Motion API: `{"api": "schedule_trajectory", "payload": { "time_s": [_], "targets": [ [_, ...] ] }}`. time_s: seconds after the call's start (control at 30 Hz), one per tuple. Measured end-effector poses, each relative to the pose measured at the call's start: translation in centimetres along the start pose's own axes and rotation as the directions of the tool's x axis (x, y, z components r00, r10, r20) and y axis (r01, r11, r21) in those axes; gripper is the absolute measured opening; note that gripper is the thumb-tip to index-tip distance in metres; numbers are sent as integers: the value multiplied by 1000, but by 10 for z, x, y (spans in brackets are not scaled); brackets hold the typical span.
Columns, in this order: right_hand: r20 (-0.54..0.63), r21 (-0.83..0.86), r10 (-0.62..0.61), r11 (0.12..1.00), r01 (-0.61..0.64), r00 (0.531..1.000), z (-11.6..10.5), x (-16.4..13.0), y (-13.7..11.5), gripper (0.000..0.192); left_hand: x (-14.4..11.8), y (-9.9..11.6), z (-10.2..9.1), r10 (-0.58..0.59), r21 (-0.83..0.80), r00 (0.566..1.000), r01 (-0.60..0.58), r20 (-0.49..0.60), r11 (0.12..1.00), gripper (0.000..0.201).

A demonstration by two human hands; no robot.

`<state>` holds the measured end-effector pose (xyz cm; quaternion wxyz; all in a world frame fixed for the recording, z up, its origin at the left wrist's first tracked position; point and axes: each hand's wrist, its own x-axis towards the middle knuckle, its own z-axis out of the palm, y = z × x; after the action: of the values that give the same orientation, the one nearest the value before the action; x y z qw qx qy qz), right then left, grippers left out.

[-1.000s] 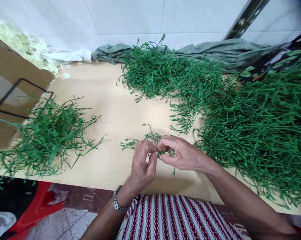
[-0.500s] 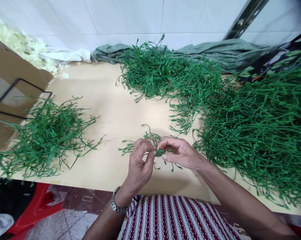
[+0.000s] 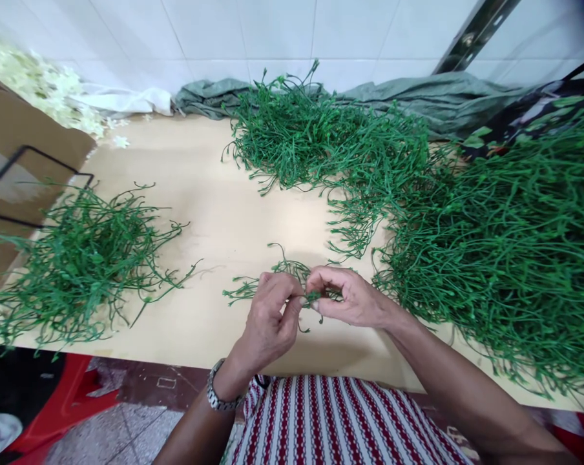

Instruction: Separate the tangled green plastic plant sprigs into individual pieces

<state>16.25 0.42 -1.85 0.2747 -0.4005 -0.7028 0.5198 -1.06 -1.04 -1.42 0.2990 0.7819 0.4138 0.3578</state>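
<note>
My left hand [image 3: 275,313] pinches a thin green artificial stem [image 3: 292,266] between thumb and fingers, just above the middle front of the table. Fingertip to fingertip with it, my right hand [image 3: 345,298] is closed on part of the same small green sprig, its thumb and index finger forming a ring. Several thin stem ends stick out behind and to the left of my left hand. The exact join between the fingertips is hidden by the fingers.
A loose heap of green stems [image 3: 88,265] lies at left beside a cardboard box [image 3: 40,142] and black wire frame. A larger pile [image 3: 505,252] covers the right, joining another heap [image 3: 302,135] at the back. Pale flowers [image 3: 35,84] and a green cloth [image 3: 432,103] line the wall.
Both hands stay together at the sprig. My right fingers have closed in on the stems, and fewer stem ends hang below my right hand. The view has shifted slightly.
</note>
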Motion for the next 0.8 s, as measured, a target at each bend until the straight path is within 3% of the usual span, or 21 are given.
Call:
{"api": "schedule_trajectory", "payload": {
  "time_s": [0.1, 0.2, 0.33, 0.43, 0.63, 0.8],
  "targets": [
    [-68, -81, -20, 997, 14, 997, 2, -1, -1, 21, 0, -1, -4, -7, -27, 998, 9, 57, 1000, 13],
    [-134, -206, -143, 972, 113, 981, 0, -3, -7, 23, 3, -1, -4, -36, 11, 988, 35, 147, 999, 15],
    [-48, -428, -311, 865, 262, 949, -7, -6, -15, 19, 7, 0, -3, -51, 68, 971, 36, 232, 997, 17],
    [10, -521, -290, 815, 253, 957, -11, -6, -16, 15, 9, 0, -3, -42, 31, 975, 36, 219, 999, 15],
    [-39, -318, -285, 912, 259, 958, -1, -5, -4, 27, 9, -3, -4, -16, -62, 991, 24, 134, 998, 11],
    [-145, -262, -271, 938, 227, 952, 9, -7, 3, 32, 8, -6, -2, -64, -97, 987, 79, 150, 992, 11]
  ]
}}
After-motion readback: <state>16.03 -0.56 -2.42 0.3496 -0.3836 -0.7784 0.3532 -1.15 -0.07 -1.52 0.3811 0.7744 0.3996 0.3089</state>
